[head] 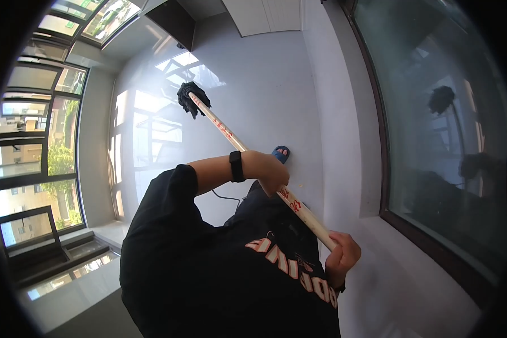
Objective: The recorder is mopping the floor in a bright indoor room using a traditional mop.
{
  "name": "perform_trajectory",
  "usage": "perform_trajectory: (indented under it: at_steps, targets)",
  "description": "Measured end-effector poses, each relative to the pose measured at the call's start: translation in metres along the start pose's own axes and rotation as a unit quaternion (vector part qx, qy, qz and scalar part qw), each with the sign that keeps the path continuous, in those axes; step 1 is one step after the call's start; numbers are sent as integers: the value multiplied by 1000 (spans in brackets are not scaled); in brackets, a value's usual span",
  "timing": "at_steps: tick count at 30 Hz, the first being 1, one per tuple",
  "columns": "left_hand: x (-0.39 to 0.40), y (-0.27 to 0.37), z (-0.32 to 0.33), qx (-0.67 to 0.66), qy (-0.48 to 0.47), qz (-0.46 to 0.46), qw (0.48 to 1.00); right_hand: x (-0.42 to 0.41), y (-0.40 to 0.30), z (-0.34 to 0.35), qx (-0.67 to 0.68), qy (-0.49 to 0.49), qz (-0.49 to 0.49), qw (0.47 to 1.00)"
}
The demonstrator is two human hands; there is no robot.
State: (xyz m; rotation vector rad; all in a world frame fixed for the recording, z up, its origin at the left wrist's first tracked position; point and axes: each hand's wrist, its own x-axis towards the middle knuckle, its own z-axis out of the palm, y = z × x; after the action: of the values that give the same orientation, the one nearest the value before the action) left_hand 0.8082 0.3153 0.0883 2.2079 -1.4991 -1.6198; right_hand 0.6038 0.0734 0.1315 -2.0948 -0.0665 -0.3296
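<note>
A mop with a pale handle (224, 129) bearing red writing slants across the view, from upper left to lower right. Its black mop head (194, 99) lies against the shiny grey floor (274, 84), near bright window reflections. My left hand (273, 172), with a black band on the wrist, is closed around the middle of the handle. At the handle's near end, my right hand (342, 252) grips it beside my black shirt. A blue slipper (281, 154) on one foot shows just beyond my left hand; the other foot is hidden.
Windows with dark frames (46, 177) line the left side. A white panel (264, 17) and a dark cabinet-like panel (173, 21) stand at the far end. On the right, a wall holds a large dark-framed glass pane (443, 139). A thin dark cable (227, 197) lies near my legs.
</note>
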Motion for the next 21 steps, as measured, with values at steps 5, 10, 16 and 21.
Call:
perform_trajectory:
  at_steps: [5,10,16,21]
  targets:
    - [24,-142,-75,57,-44,-47,996,100,29,105,17,28,118,993]
    - [92,-305,-87,47,-9,-111,993,175,103,231,35,-38,253,966]
    - [156,-463,-41,116,32,-135,984,261,165,371,256,-280,474,794]
    - [178,-447,-14,64,131,-94,985,229,190,379,536,-147,648,520]
